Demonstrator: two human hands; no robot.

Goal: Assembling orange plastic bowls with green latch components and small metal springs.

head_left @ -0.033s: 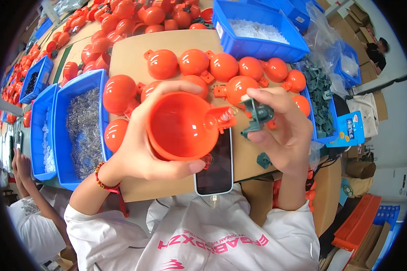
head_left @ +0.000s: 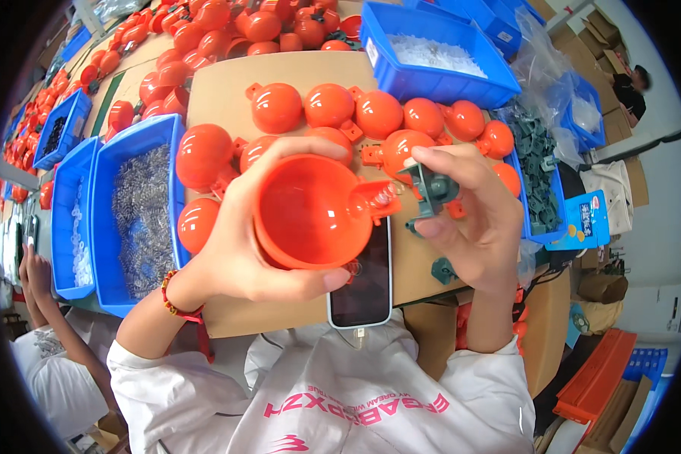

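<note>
In my left hand (head_left: 253,250) I grip a red plastic cup (head_left: 310,212), its round mouth turned up toward me and my fingers wrapped round its side. A short red arm sticks out of the cup's right side, with a small coil spring (head_left: 387,195) at its end. My right hand (head_left: 473,212) pinches a dark green plastic fitting (head_left: 436,191) between thumb and fingers, close beside the spring. Whether fitting and spring touch, I cannot tell. Below the cup lies a phone (head_left: 361,295), and a loose green piece (head_left: 443,270) rests near my right hand.
Red balls with tabs (head_left: 378,113) stand in rows behind my hands. At left are blue bins of metal springs (head_left: 178,151) and small clear parts (head_left: 66,291). A blue bin of white pieces (head_left: 431,83) is behind, green fittings (head_left: 537,189) right. Another person's arm (head_left: 68,340) shows at far left.
The view has shifted very slightly, and the red cup sits a touch farther right, nearer the green fitting. Both hands keep their hold.
</note>
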